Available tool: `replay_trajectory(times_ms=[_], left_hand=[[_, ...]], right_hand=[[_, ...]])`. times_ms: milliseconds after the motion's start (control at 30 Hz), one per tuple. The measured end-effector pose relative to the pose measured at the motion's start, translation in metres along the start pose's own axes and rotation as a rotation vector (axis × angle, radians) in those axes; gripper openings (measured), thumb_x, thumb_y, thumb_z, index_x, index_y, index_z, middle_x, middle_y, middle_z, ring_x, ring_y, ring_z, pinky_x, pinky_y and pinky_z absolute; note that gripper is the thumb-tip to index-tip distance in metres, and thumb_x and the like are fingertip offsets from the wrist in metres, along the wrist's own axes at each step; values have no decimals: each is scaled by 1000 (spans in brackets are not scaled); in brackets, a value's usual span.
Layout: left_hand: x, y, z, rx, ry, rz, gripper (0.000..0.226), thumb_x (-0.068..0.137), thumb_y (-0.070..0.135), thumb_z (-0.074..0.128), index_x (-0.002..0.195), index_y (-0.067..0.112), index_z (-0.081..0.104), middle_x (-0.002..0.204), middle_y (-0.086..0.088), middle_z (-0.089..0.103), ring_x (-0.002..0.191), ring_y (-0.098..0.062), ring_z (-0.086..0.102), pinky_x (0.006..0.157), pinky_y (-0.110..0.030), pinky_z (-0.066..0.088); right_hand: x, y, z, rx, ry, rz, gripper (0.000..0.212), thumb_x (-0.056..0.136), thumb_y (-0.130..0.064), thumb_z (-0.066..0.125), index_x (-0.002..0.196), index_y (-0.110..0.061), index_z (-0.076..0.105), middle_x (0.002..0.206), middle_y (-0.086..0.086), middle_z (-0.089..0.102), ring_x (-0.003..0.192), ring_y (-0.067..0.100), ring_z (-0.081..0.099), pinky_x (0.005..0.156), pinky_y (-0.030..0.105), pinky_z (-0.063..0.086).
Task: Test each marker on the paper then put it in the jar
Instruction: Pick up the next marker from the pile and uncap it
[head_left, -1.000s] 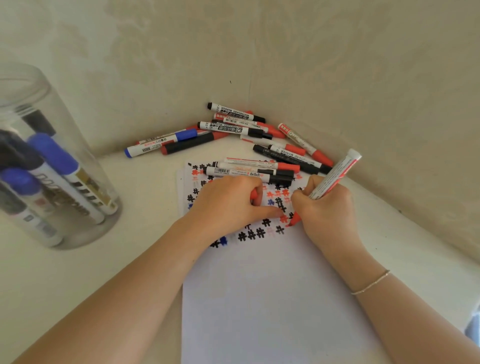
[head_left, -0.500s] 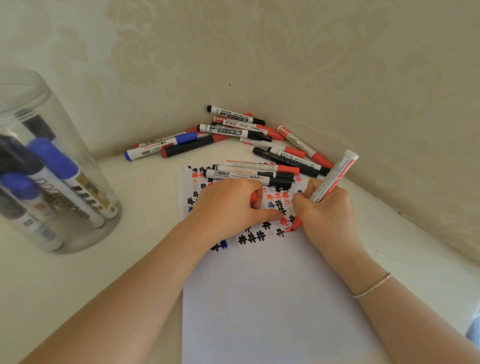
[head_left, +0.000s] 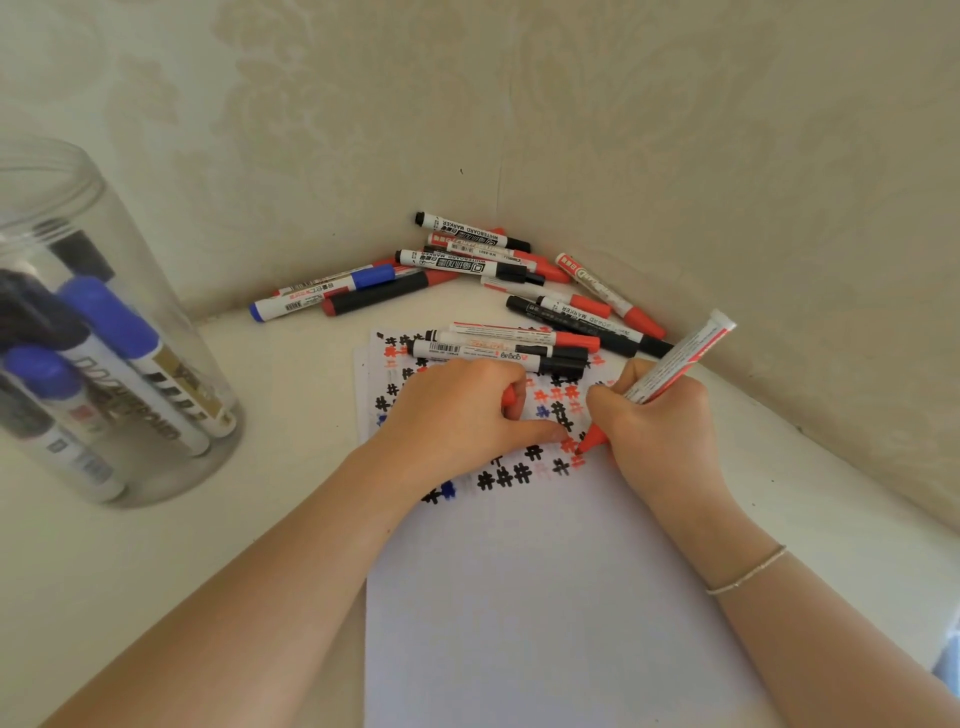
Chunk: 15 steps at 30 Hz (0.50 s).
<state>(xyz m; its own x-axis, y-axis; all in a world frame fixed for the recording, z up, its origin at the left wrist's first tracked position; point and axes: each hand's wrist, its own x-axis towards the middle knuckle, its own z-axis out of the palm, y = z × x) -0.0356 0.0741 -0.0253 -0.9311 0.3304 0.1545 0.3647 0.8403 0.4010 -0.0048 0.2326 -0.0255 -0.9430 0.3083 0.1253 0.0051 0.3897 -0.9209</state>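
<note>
At the far left a clear jar (head_left: 111, 332) is standing on the counter (head_left: 291, 415), and several capped markers, blue and black among them, are being kept inside it; it is sitting well apart from the paper (head_left: 545, 597). Further right, a pile of untested markers (head_left: 467, 260) is lying in the corner against the wall, with a few resting on the far edge of the sheet. The paper is being steadied by the left hand (head_left: 457, 410), whose fingers are curled around something red (head_left: 508, 396), judged to be the pulled cap; its thumb is pressing the sheet just beside the newest marks. To the right, a red marker (head_left: 670, 371) is being pinched in a writing grip by the right hand (head_left: 660, 431), and its tip is touching the paper at the end of a row of hash marks in black, red and blue.

The step in hand is judged to be the test stroke; it is best done with light, even pressure, so that the ink flow is being shown clearly; the sheet should be kept pinned so that it is not dragged; fresh strokes should be placed on bare paper, clear of the neighbouring marks; the cap should be snapped fully home before the marker is carried across to the jar.
</note>
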Motion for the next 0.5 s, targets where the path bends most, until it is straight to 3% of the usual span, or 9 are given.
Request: replay_trajectory(times_ms=[233,367,433,500], left_hand=[[-2,1,-2,3,-15,-8,45,73,68,64,73,23,54,66,7,56,63,-8,52,55,-25,40],[-5,3,-4,-22,-28,2,39,84,62,55,91,25,48,68,10,52,60,-7,50,53,-25,39],[-6,2,-6,-149,-60,-19,23,96,46,43,104,25,40,71,8,52,59,-10,50,54,-27,42],[-6,1,-8,-269,-90,-34,12,101,34,35,110,26,37,77,3,57,63,-16,53,59,-33,46]], right_hand=[[1,2,2,8,-29,-32,28,79,1,57,57,-7,41,50,8,40,47,17,36,43,26,31],[5,5,-7,369,9,31,30,82,-15,72,64,-10,49,58,27,52,39,16,39,40,23,32],[6,3,-10,548,-31,43,21,81,-16,73,69,-13,55,62,17,61,43,16,49,44,25,42],[7,0,-12,753,-107,67,6,79,-13,68,77,-9,64,76,9,70,63,19,65,62,27,54]])
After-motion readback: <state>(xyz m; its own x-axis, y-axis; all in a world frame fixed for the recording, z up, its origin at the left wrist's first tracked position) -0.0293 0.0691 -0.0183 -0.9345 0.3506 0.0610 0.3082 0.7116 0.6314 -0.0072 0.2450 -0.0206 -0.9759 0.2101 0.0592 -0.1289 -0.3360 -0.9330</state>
